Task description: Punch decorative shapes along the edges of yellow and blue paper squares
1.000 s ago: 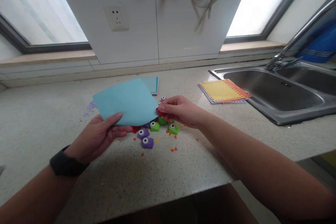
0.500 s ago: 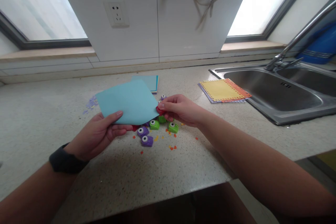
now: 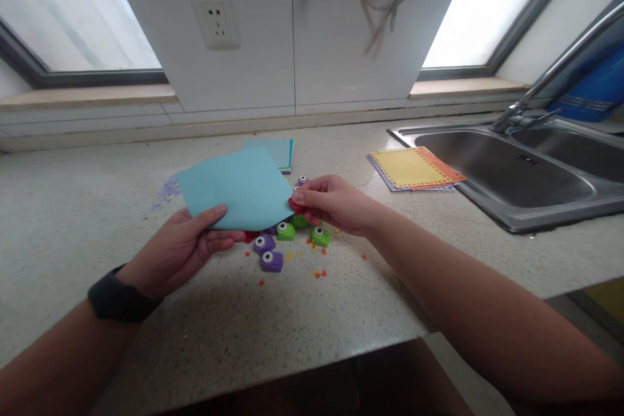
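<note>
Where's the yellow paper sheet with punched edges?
Head view, right of centre: the yellow paper sheet lies atop the orange punched paper sheet, at the left edge of the stainless-steel sink, beyond the right hand.

Smooth matt paper (image 3: 236,187), red punch (image 3: 295,205) probably plastic

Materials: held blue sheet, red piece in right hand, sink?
Blue sheet: matte paper or thin card; thin edge, no shine. Red piece: probably plastic, from its solid saturated colour; mostly hidden, finish unclear. Sink: likely stainless steel, satin, given its grey metallic sheen.
</note>
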A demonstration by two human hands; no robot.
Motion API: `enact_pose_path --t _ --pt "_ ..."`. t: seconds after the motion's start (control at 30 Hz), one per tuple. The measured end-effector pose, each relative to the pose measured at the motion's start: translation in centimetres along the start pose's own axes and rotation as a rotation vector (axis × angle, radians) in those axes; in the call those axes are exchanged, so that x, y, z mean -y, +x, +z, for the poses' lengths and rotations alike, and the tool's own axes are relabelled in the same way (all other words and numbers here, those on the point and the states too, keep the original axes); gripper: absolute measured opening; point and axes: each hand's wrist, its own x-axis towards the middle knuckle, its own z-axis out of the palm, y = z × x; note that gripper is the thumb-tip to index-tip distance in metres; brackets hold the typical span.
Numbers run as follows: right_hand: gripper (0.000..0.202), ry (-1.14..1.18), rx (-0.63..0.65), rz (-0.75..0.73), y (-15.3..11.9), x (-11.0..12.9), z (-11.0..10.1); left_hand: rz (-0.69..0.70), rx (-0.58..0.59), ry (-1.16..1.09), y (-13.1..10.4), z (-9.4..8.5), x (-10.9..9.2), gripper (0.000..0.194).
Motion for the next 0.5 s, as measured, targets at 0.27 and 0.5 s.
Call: enact_pose_path --t 0.27,0.5 --pt "0.032 -0.006 -0.002 -0.009 0.05 -0.10 -0.10 0.003 -0.002 0.009 0.07 -0.17 0.15 0.013" --pt "0.031 -0.022 0.007 -0.011 0.06 -0.13 -0.09 0.009 -0.008 0.001 -0.08 0.08 -0.05 0.015"
